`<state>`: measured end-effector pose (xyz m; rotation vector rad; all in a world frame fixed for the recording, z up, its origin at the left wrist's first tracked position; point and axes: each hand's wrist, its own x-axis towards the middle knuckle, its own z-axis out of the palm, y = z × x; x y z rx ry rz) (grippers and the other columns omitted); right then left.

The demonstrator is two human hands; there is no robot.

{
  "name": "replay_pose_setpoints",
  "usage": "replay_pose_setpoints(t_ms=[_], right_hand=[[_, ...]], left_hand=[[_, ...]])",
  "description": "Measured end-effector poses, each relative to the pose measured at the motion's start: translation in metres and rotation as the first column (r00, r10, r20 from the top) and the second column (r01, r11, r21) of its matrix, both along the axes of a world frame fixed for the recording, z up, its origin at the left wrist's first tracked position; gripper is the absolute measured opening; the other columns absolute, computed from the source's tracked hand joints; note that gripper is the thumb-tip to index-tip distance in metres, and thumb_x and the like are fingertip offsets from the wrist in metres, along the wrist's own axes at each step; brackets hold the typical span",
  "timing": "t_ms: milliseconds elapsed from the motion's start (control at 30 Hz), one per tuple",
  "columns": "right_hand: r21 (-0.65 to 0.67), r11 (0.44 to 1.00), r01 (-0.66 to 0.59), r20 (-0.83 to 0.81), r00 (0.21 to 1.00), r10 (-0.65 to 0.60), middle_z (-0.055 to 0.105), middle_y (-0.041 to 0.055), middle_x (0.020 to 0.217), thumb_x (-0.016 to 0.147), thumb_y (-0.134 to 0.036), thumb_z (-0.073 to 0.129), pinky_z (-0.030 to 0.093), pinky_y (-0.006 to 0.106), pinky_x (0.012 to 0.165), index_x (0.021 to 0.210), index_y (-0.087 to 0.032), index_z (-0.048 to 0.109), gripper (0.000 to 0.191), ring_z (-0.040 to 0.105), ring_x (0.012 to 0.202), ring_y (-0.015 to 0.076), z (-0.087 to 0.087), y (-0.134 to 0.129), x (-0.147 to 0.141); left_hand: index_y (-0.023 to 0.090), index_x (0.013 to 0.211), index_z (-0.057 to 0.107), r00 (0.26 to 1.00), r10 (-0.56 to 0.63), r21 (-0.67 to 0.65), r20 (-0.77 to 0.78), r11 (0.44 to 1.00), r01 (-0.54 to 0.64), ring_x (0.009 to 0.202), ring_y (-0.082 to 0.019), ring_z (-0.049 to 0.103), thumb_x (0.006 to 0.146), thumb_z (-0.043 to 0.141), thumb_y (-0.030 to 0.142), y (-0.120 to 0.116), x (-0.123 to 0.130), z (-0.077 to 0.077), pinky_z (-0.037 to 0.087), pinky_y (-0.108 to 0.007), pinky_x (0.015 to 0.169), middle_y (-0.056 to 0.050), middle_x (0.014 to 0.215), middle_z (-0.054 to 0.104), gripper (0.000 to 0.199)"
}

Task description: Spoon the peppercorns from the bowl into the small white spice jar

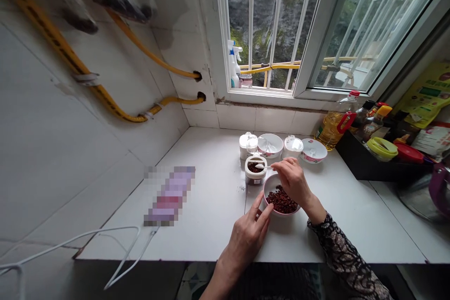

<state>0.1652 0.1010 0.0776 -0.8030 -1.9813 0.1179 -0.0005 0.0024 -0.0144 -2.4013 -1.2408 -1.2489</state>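
My right hand (293, 180) pinches the handle of a small white spoon (260, 166), whose tip sits in the mouth of a seasoning jar (256, 179). The jar's lid is up, and dark grains show inside. Just in front of it stands a pink-rimmed bowl (281, 214) with dark red peppercorn-like grains (282, 200) in it. My left hand (248, 234) grips the bowl's left rim with thumb and fingers. The right hand is above the bowl's far right side and hides part of it. Whether the spoon carries any grains is too small to tell.
Behind the jar stand two white lidded jars (248, 146) (293, 146) and two bowls (270, 144) (314, 150) with white contents. An oil bottle (332, 124) and a black condiment box (355, 157) are at right. A white cable (133, 243) reaches a blurred-out object (170, 196) at left.
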Motion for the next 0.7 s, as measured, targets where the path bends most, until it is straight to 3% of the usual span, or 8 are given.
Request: replay_pose_setpoints(t_ms=[233,500,700], right_hand=[[-0.142,0.987,0.081,-0.113,0.989,-0.097,0.064,0.0013,0.067,0.089,-0.017,0.052,0.047,0.034,0.071,0.086,-0.021,0.066,0.015,0.060,0.071,0.0201,-0.003,0.006,0.028],[-0.133,0.980,0.148,0.212,0.970,-0.118,0.068,0.0021,0.068,0.080,-0.011,0.049,0.040,0.038,0.089,0.076,-0.020,0.066,0.019,0.058,0.066,0.0177,-0.017,0.011,0.034],[-0.254,0.965,0.071,0.188,0.982,-0.022,0.066,-0.0009,0.062,0.077,-0.008,0.048,0.038,0.037,0.091,0.071,-0.019,0.065,0.022,0.055,0.060,0.0143,-0.024,0.007,0.025]], left_hand=[[0.014,0.127,0.055,1.000,-0.005,-0.008,0.007,1.000,0.005,0.083,-0.016,0.071,0.099,0.042,0.014,-0.002,-0.001,0.003,0.057,-0.024,0.065,-0.024,0.137,0.055,0.031],[0.016,0.128,0.054,1.000,-0.007,-0.016,0.018,1.000,0.007,0.081,-0.015,0.071,0.099,0.045,0.015,-0.003,-0.002,0.005,0.057,-0.024,0.064,-0.024,0.138,0.054,0.030],[0.015,0.127,0.055,1.000,-0.018,-0.025,0.007,1.000,0.018,0.081,-0.015,0.072,0.098,0.048,0.013,-0.004,-0.003,0.003,0.057,-0.023,0.063,-0.024,0.137,0.055,0.030]])
